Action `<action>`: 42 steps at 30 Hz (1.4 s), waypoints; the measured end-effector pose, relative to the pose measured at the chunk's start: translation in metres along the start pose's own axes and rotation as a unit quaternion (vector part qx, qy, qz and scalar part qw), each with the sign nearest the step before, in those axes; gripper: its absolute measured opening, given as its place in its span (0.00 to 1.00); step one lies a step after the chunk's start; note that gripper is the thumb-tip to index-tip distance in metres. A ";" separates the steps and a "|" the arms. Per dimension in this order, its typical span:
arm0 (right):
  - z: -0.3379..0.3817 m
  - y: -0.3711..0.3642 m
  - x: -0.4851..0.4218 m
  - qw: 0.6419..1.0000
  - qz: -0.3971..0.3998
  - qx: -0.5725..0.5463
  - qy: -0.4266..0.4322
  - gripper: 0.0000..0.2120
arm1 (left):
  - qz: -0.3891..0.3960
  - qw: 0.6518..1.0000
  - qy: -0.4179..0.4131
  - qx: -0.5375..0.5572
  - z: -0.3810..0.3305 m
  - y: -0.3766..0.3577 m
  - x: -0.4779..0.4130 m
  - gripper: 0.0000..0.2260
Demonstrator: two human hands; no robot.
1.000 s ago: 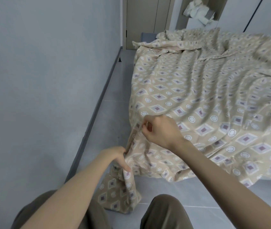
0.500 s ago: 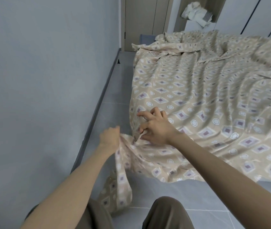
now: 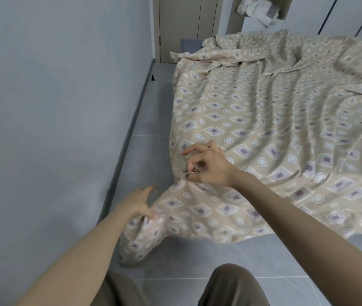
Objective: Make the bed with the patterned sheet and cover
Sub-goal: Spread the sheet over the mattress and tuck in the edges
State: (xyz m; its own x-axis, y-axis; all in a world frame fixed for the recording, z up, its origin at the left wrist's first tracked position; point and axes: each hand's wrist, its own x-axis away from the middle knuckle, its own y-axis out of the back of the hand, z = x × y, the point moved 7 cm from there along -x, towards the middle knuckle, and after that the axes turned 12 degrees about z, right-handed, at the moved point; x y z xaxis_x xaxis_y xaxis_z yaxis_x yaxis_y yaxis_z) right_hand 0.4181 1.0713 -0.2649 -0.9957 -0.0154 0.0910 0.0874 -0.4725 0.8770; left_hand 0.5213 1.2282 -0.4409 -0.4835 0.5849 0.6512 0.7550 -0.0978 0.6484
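A beige cover (image 3: 263, 133) printed with purple diamonds and white circles lies rumpled over the bed, its near left corner hanging to the floor. My right hand (image 3: 208, 166) pinches the cloth at the bed's near left corner, thumb and forefinger closed on a small fold, the other fingers spread. My left hand (image 3: 141, 203) is lower and to the left, fingers spread, its thumb and fingertips pressing on the hanging flap without a clear grip. The bed underneath is hidden by the cover.
A grey wall (image 3: 54, 107) runs close along the left, leaving a narrow strip of tiled floor (image 3: 151, 120) beside the bed. A beige door (image 3: 184, 25) stands at the far end. White crumpled cloth (image 3: 257, 9) sits in a niche behind the bed. My knees are at the bottom.
My left hand has let go of its fist on the hanging corner and opened, dropping slightly. My right hand has shifted to a pinch at the corner. The cover's edge has spread out further.
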 end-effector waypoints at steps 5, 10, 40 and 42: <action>-0.003 -0.002 -0.006 0.998 0.012 -0.056 -0.007 0.03 | 0.043 0.985 0.119 -0.115 0.001 -0.023 0.001 0.19; -0.006 -0.005 -0.010 0.996 0.017 -0.083 0.003 0.03 | 0.012 0.980 0.173 0.097 0.034 -0.017 -0.005 0.06; -0.018 0.001 -0.008 0.986 -0.007 -0.169 -0.006 0.24 | -0.009 0.834 -0.059 0.549 -0.055 0.014 -0.052 0.12; -0.018 0.000 -0.009 0.983 -0.007 -0.181 0.003 0.26 | -0.012 0.841 -0.055 0.538 -0.052 0.011 -0.054 0.12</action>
State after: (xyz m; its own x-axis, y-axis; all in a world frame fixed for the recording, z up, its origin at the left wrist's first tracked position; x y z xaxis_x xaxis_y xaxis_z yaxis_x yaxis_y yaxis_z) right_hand 0.4268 1.0554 -0.2747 -0.9970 -0.0115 0.0764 0.0588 -0.7552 0.6529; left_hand 0.5328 1.1533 -0.4481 -0.5047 0.6530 0.5647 0.7383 0.6655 -0.1096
